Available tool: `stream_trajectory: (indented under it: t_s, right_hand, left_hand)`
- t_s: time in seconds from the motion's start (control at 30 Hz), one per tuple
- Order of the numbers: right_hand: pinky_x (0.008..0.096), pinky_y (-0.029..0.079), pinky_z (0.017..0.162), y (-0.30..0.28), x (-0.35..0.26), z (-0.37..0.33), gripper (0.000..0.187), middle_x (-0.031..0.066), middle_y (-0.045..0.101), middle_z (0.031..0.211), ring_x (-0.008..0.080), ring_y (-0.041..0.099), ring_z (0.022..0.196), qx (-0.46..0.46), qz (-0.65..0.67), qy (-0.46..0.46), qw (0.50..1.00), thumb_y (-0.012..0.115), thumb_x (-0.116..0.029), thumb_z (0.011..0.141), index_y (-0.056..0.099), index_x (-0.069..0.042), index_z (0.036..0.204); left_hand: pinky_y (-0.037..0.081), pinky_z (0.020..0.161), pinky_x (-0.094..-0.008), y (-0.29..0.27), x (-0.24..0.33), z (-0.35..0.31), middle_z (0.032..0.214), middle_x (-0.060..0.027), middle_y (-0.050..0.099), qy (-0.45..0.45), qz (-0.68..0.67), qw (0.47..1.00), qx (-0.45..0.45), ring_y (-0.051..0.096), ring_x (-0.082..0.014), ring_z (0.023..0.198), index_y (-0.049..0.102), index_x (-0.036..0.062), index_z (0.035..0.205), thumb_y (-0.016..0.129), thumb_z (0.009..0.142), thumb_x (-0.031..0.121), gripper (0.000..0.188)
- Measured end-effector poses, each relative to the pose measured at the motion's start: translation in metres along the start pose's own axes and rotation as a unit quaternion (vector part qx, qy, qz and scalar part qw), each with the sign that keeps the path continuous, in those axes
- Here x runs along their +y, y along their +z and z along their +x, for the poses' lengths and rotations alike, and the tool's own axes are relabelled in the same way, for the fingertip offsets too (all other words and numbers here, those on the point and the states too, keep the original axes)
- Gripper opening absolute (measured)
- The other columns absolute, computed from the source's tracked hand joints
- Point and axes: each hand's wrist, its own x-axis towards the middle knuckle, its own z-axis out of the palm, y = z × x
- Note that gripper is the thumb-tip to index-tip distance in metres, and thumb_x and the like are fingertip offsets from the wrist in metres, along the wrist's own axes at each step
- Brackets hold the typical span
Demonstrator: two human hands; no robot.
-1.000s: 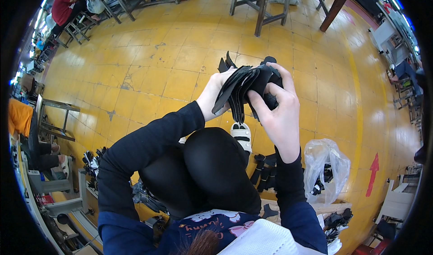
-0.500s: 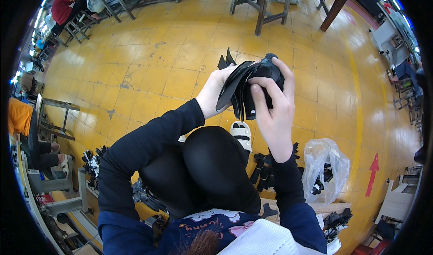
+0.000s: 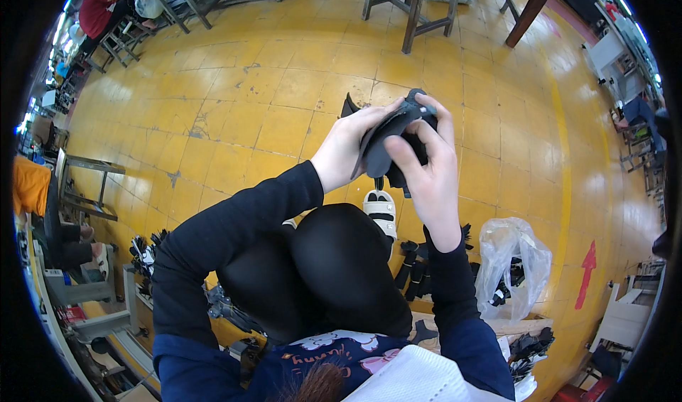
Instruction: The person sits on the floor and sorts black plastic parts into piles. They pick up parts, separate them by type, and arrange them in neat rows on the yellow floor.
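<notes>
Above my knees, both hands hold a bundle of flat black pieces, thin and flexible like cut leather or fabric; their exact kind is hard to make out. My left hand grips the bundle from its left side, with the fingers mostly hidden behind it. A dark strip pokes out beyond that hand. My right hand closes round the right side, its fingers curled over the top and its thumb lying toward the front pieces.
Beside my right leg stands a clear plastic bag with dark items inside. Black bundles lie on the floor near it. A wooden stool stands ahead. At far left sits a person in orange, near a metal frame.
The bundle's fanned-out pieces have come closer together and turned in my hands. My left hand has moved slightly right, and my right thumb has shifted up and left over the pieces.
</notes>
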Motion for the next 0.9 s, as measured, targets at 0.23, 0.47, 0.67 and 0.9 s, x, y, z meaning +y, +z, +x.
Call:
stream_trajectory:
  t_s: [0.23,0.47,0.67,0.9]
  right_hand:
    - [0.0299,0.045,0.09,0.0,0.04,0.012,0.061,0.0092,0.036,0.131,0.018,0.049,0.112,-0.003,0.307,0.171,0.936,0.061,-0.007,0.085,0.024,-0.011,0.134]
    - [0.0295,0.047,0.074,0.046,0.094,0.001,0.019,0.0102,0.057,0.093,0.0203,0.058,0.083,-0.083,0.072,0.001,0.994,0.063,-0.002,0.081,0.064,-0.001,0.101]
    - [0.0315,0.047,0.071,0.084,0.138,0.013,0.016,0.0098,0.058,0.091,0.0252,0.059,0.082,-0.133,0.082,0.053,0.986,0.067,-0.004,0.078,0.065,-0.001,0.094]
    - [0.0314,0.045,0.079,0.129,0.184,-0.009,0.007,0.0095,0.058,0.093,0.024,0.058,0.088,-0.285,0.227,0.055,0.93,0.065,-0.005,0.079,0.06,-0.001,0.083]
  left_hand:
    - [0.047,0.084,-0.0318,-0.039,-0.005,0.014,0.103,-0.0098,0.064,0.051,0.518,0.854,-0.019,0.06,-0.019,0.095,0.053,0.0015,0.12,0.072,0.072,0.004,0.052]
    - [0.045,0.087,-0.0312,-0.096,-0.013,0.032,0.1,-0.009,0.063,-0.068,0.064,0.991,0.099,0.06,-0.018,0.093,0.058,0.0009,0.106,0.06,0.079,0.004,0.028]
    - [0.04,0.095,-0.0332,-0.146,-0.008,0.029,0.123,-0.0105,0.053,-0.097,-0.19,0.977,0.019,0.052,-0.0188,0.11,0.043,0.0019,0.125,0.053,0.08,0.0,0.047]
    - [0.046,0.091,-0.0395,-0.238,-0.081,-0.008,0.106,-0.0098,0.063,-0.204,-0.151,0.947,0.197,0.062,-0.0207,0.096,0.051,0.0004,0.119,0.059,0.082,0.009,0.039]
